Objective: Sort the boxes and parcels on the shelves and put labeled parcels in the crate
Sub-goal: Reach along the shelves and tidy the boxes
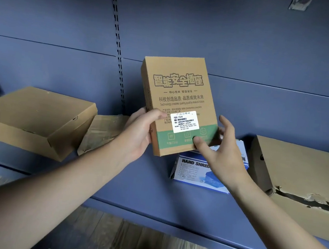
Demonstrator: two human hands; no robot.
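Over shelf [143, 183]: L hand [138, 133], R hand [223, 153] grip box [174, 97].

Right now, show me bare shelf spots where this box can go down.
Bare shelf lies between the flat brown parcel and the blue-white box. Crowded between that box and the torn carton, where the right hand holds the printed box.
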